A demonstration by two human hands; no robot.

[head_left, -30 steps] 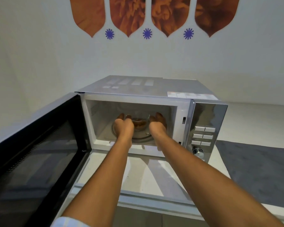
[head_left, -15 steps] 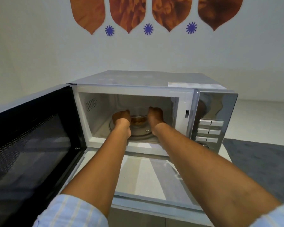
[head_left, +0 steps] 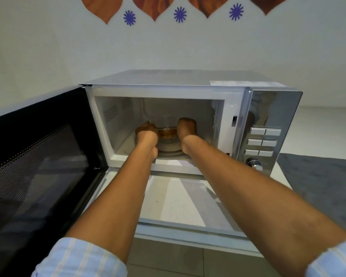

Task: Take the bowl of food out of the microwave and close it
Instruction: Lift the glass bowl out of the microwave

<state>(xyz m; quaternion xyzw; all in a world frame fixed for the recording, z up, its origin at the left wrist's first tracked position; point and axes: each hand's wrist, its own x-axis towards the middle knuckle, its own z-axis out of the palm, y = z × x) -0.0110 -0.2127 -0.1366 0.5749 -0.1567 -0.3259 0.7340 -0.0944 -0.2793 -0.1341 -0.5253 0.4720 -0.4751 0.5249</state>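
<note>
A silver microwave (head_left: 190, 80) stands on a white counter with its black door (head_left: 38, 148) swung wide to the left. Inside, on the glass turntable (head_left: 168, 151), sits a clear glass bowl (head_left: 167, 132) with brown food in it. Both my arms reach into the cavity. My left hand (head_left: 146, 132) is closed around the bowl's left side, and my right hand (head_left: 187, 126) is closed around its right side. My hands hide most of the bowl, and I cannot tell whether it is lifted off the turntable.
The control panel (head_left: 265, 140) with buttons and a round knob (head_left: 254, 163) is on the microwave's right. A dark grey mat (head_left: 318, 182) lies on the counter to the right. The white counter edge (head_left: 188, 234) runs in front, and a decorated white wall is behind.
The view has shifted closer and lower toward the microwave. My hands have stayed clasped on the bowl's two sides inside the cavity.
</note>
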